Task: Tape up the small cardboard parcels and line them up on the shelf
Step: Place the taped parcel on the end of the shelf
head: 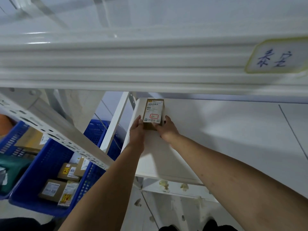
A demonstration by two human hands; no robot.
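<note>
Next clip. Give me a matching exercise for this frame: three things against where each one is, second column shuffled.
Things:
1. parcel
2. nearer blue crate
3. handwritten tag

Places:
A. stuck on the upper shelf beam, right side
B. lower left, beside the rack upright, with more boxes in it
C. on the white shelf, between the left hand and the right hand

Pairs: 1-C, 2-B, 3-A.

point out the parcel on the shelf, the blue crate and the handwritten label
parcel [153, 113], head view, on its white shipping label
blue crate [50, 155], head view, on its inner mesh wall
handwritten label [275, 58], head view, on its middle
</note>
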